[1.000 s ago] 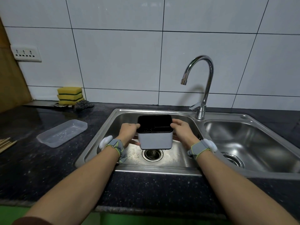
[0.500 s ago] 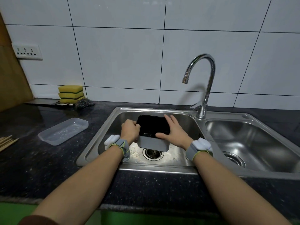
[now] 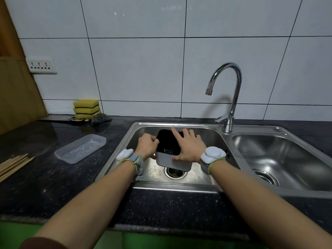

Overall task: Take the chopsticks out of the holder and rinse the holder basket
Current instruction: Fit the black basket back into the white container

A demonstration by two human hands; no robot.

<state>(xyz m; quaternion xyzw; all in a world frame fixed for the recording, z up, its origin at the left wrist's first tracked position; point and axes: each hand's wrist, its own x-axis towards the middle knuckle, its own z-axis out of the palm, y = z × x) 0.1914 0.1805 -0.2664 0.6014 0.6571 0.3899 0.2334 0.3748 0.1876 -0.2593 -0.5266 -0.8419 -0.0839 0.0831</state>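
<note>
The holder basket, a grey box with a black slotted inner basket, hangs tilted over the drain of the left sink bowl. My left hand grips its left rim with curled fingers. My right hand lies across the top opening with straight, spread fingers, the thumb on the grey front wall. The chopsticks lie in a bundle on the dark counter at the far left.
A clear plastic tray sits on the counter left of the sink. Yellow sponges and a steel scourer stand at the wall. The faucet rises between the two bowls, spout dry. The right bowl lies beside.
My right hand left the holder's right side and spread flat over its open top. The holder tipped forward and sank a little lower in the bowl. My left hand kept its grip.
</note>
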